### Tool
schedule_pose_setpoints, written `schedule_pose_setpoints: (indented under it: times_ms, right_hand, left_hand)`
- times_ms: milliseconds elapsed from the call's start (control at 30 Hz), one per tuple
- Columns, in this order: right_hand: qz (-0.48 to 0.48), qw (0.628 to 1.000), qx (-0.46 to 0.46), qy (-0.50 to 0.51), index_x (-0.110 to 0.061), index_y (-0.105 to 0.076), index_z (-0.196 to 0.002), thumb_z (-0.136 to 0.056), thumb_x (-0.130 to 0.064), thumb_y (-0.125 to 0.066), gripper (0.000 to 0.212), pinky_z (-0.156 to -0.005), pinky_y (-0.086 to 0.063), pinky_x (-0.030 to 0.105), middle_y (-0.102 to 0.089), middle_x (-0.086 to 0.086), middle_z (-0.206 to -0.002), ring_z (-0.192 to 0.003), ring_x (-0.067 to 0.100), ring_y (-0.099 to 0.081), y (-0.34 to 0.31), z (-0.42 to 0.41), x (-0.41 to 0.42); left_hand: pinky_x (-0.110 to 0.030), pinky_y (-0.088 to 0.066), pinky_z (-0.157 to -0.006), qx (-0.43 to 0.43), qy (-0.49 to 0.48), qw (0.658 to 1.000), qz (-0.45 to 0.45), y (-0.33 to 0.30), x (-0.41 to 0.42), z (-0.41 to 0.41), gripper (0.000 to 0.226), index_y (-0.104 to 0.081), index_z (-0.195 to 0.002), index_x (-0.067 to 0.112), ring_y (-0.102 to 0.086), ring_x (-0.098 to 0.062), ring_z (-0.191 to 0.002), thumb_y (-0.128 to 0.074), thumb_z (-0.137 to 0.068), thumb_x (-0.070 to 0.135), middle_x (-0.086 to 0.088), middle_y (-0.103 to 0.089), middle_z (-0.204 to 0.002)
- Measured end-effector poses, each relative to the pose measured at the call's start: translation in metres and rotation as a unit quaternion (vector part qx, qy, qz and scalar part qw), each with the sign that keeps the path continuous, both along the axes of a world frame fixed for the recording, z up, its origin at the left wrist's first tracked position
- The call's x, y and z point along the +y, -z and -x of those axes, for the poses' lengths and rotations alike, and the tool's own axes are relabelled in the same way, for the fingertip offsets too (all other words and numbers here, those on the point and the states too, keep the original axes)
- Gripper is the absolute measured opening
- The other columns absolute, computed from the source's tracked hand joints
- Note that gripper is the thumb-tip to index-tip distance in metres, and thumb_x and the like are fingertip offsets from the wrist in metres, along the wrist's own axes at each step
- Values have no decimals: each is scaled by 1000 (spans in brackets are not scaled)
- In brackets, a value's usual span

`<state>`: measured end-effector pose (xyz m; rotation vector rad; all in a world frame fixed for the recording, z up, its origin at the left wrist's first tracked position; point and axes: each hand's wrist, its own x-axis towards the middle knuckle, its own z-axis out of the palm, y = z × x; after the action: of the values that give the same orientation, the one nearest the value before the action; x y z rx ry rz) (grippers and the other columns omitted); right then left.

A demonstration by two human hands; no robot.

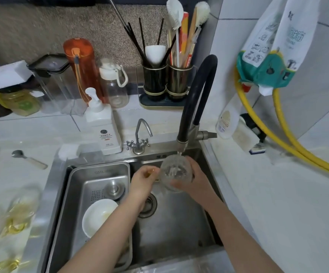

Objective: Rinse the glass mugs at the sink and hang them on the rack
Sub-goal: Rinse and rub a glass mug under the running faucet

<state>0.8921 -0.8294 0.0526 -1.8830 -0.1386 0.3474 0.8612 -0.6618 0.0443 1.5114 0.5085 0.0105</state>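
A right hand [194, 181] curls its fingers around a glass mug [176, 173], tilted with its mouth up under the black faucet [196, 99] — water runs into it. The left hand [143, 179] pinches the mug's gold-tinted handle on the side away from the faucet. Both hover over the sink [175, 229], above its drain. Left of the faucet, a steel tray [100, 180] holds a white bowl [98, 216]; behind that stands a white pump bottle [102, 125].
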Motion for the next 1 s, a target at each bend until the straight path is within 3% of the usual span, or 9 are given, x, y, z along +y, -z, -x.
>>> schedule_pose_setpoints:
  times_ms: [133,233,367,567,633,767,867,933,1000]
  right_hand:
    - [30,999,-10,22,-28,-48,-125,-53,-42,-82,81,-90,-55,45,-63,-5,-114,-103,14,-64,18,-2,-10]
    - [25,999,-24,-26,-18,-54,-122,-64,-33,-80,65,-90,-54,39,-65,2,-114,-103,16,-65,22,4,-2]
    - [-27,998,-13,-63,-24,-57,-120,-73,-17,-82,54,-88,-54,25,-67,-2,-113,-104,10,-65,12,-14,6]
    - [-40,997,-14,-61,-20,-46,-132,-52,-41,-88,93,-92,-53,32,-59,-1,-126,-115,13,-59,29,0,-9]
    - [-39,996,-21,-72,-20,-50,-127,-55,-32,-86,82,-90,-52,26,-61,-2,-121,-112,12,-60,31,1,0]
    - [-50,996,-30,-62,-25,-51,-119,-68,-2,-81,64,-80,-52,16,-62,-6,-113,-103,0,-62,19,-18,0]
    - [-54,997,-30,-51,-32,-48,-120,-72,-5,-80,65,-83,-50,15,-59,-10,-118,-104,-6,-59,17,-14,-15]
    - [-53,997,-32,-43,-31,-50,-121,-65,-20,-84,67,-89,-51,21,-60,-6,-118,-107,1,-60,19,-4,-17]
    - [-40,998,-27,-51,-30,-51,-127,-59,-35,-83,75,-97,-50,40,-61,-3,-121,-113,13,-60,21,0,-10]
  left_hand:
    - [-18,-45,-70,-3,31,999,-32,7,-10,1,7,-65,-85,16,-57,-3,-72,-62,-90,12,6,-64,-81]
    - [-21,-45,-69,8,12,1000,-17,15,5,10,8,-67,-82,18,-57,-9,-73,-64,-88,13,4,-65,-79]
    - [-12,-48,-59,-2,-28,1000,6,8,11,1,5,-65,-86,13,-57,-4,-64,-62,-90,11,1,-63,-75]
    - [-13,-49,-64,-18,-26,999,-9,15,4,10,10,-70,-81,18,-61,2,-65,-66,-87,11,4,-68,-77]
    - [-18,-50,-69,-25,-45,999,7,17,13,12,13,-71,-80,22,-63,-3,-71,-66,-86,11,4,-69,-79]
    - [-12,-46,-65,-41,-52,998,20,9,7,-8,12,-67,-83,17,-59,-1,-68,-63,-89,8,5,-66,-77]
    - [-17,-45,-72,-21,9,1000,19,10,-5,-13,9,-66,-85,19,-59,-4,-74,-63,-89,11,4,-66,-82]
    - [-13,-47,-71,-2,28,999,25,13,-2,-5,7,-67,-87,17,-61,0,-73,-64,-88,10,5,-66,-82]
    - [-10,-49,-66,3,21,999,47,16,8,0,7,-66,-88,14,-61,5,-67,-63,-88,8,4,-65,-79]
